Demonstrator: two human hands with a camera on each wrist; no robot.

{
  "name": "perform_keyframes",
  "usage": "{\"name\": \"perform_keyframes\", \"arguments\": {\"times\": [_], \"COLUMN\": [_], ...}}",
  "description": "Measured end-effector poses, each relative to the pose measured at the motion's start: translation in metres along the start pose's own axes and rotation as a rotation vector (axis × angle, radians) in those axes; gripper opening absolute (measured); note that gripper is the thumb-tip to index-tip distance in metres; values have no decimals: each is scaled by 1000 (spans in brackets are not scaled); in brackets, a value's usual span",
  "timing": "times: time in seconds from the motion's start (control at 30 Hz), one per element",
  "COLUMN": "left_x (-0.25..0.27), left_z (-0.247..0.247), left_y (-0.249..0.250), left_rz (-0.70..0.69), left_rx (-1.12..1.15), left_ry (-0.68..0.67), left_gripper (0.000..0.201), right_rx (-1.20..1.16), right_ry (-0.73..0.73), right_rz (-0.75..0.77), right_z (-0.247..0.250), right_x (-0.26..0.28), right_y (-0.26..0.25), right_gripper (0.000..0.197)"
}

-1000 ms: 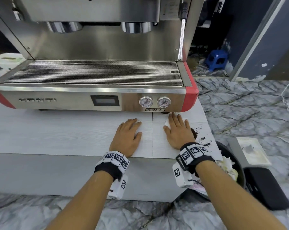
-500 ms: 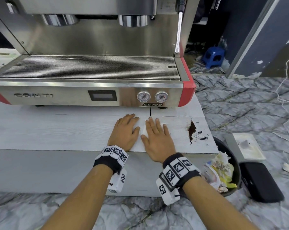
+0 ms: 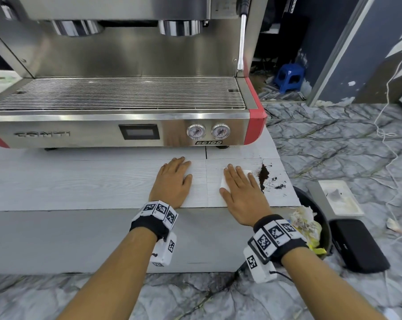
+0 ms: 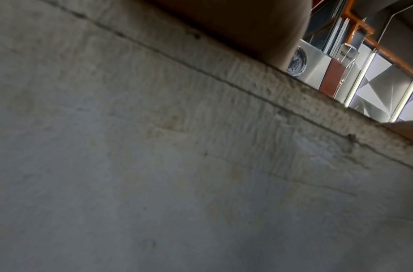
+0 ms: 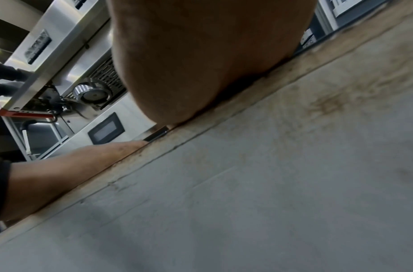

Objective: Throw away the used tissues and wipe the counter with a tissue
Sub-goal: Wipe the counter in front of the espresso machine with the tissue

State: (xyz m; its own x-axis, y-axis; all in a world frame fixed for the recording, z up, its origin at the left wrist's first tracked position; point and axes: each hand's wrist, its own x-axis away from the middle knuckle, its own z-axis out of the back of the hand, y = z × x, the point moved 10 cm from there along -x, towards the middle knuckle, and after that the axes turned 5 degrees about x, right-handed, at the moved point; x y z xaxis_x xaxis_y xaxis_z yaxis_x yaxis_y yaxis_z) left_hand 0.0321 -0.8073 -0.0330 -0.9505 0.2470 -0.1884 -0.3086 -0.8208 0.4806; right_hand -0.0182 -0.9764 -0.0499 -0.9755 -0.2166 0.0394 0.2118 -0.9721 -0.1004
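my right hand (image 3: 240, 192) lies flat, pressing the tissue (image 3: 246, 175) on the counter (image 3: 80, 181); my left hand (image 3: 173, 181) rests flat, empty. coffee grounds (image 3: 263, 175) sit at the tissue's 3 o'clock; a careless sweep could scatter them past the bin (image 3: 320, 212).

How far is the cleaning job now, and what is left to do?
Done: used tissues lie in the black bin. In hand: the right hand presses a white tissue flat on the counter, beside the coffee grounds; the left hand rests flat. Left: wiping up those grounds.
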Motion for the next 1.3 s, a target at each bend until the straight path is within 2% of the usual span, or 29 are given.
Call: {"name": "perform_keyframes", "arguments": {"times": [0.1,0.27,0.4,0.57,0.77,0.9,1.17,1.3], "left_x": [0,-1,-2,-2,-7,-5,-4,-3], "left_z": [1,0,1,0,-21,-31,-30,-29], "left_y": [1,1,1,19,46,47,47,47], "left_rz": [1,8,18,-24,-38,-33,-16,-18], "left_rx": [0,-3,-6,7,29,-34,-18,-17], "left_ry": [-1,-5,-9,9,-46,-69,-69,-66], "left_gripper": [45,48,55,55,57,56,49,49], "right_rx": [-1,-31,-78,-27,14,11,0,5], "right_ry": [-21,-28,36,-17,4,4,9,-2], "right_rz": [-37,-119,-43,34,74,87,97,106], "right_z": [1,13,23,4,1,2,3,4], "right_x": [4,4,0,-1,4,7,10,11], "right_y": [20,42,12,-18,-1,12,31,45], "right_gripper": [81,61,72,76,80,79,78,85]}}
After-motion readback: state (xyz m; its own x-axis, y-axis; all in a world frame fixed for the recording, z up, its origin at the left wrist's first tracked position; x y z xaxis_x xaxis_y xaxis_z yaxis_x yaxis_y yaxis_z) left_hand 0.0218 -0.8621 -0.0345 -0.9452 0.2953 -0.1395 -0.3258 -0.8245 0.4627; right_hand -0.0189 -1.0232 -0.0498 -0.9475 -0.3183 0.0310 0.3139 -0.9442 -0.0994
